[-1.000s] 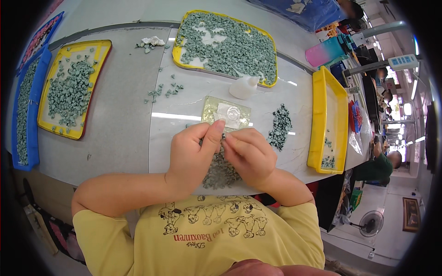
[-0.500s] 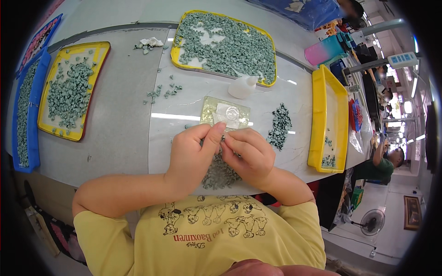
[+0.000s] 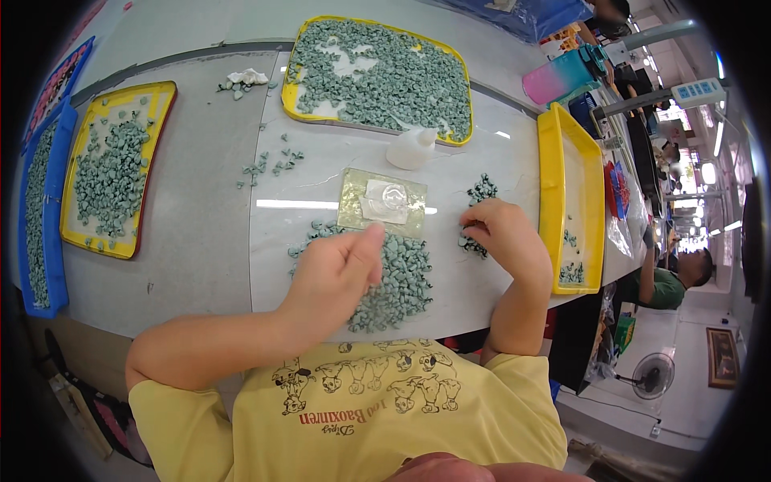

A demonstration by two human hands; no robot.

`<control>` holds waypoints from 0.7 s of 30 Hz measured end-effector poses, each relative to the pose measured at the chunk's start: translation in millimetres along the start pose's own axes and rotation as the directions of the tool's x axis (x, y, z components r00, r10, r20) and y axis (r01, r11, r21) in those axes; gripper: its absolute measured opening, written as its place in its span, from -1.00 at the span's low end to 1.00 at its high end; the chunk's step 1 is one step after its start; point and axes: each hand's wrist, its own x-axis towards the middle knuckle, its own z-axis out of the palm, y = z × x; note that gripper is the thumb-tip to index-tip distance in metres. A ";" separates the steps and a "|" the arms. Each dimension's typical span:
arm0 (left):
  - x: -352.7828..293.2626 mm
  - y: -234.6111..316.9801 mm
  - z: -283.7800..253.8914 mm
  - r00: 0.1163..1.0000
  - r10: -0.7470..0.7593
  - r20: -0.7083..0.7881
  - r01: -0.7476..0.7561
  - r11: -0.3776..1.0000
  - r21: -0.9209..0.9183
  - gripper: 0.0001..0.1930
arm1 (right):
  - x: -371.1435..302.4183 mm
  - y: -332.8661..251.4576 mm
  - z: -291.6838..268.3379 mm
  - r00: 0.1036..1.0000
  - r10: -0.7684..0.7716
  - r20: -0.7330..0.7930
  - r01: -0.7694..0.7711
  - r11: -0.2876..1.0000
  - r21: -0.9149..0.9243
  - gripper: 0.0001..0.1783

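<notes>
My left hand [image 3: 340,265] is closed, thumb pressed against curled fingers, above a loose heap of small grey-green pieces [image 3: 403,277]; whatever it holds is hidden. To the right, my right hand [image 3: 507,234] bends its fingers together over a narrower pile of darker green pieces [image 3: 482,189], partly covering it. What sits at those fingertips is too small to make out. Beyond the heap lies a clear greenish slab [image 3: 347,210] with a whitish patch and a round clear blob [image 3: 394,195] on it. A white squeeze bottle [image 3: 409,151] with a thin nozzle stands just behind.
Yellow-rimmed trays of green pieces lie at the back [image 3: 287,100] and left [image 3: 76,229]. A blue bin [image 3: 60,185] edges the far left. On the right are a yellow bin [image 3: 551,209] and a pink-teal drinking bottle [image 3: 556,78]. Another person [image 3: 668,287] sits beyond.
My hands were together in front of the slab and have parted. The right one has moved right to the darker pile; the left has drawn slightly back, uncovering the heap.
</notes>
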 end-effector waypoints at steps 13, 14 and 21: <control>9.4 3.2 -7.5 0.979 -0.183 0.094 0.205 0.825 -0.526 -0.83 | 2.2 -46.8 8.9 0.982 -0.106 -0.155 0.153 0.932 0.328 -0.78; 8.8 3.2 -6.7 0.974 -0.193 0.116 0.225 0.839 -0.495 -0.83 | 1.5 -51.6 9.0 0.973 -0.134 -0.190 0.198 0.905 0.376 -0.78; 3.5 7.0 -3.8 0.962 -0.200 0.184 0.265 0.840 -0.473 -0.82 | -4.8 -74.6 23.9 0.888 -0.251 -0.386 0.380 0.874 0.304 -0.76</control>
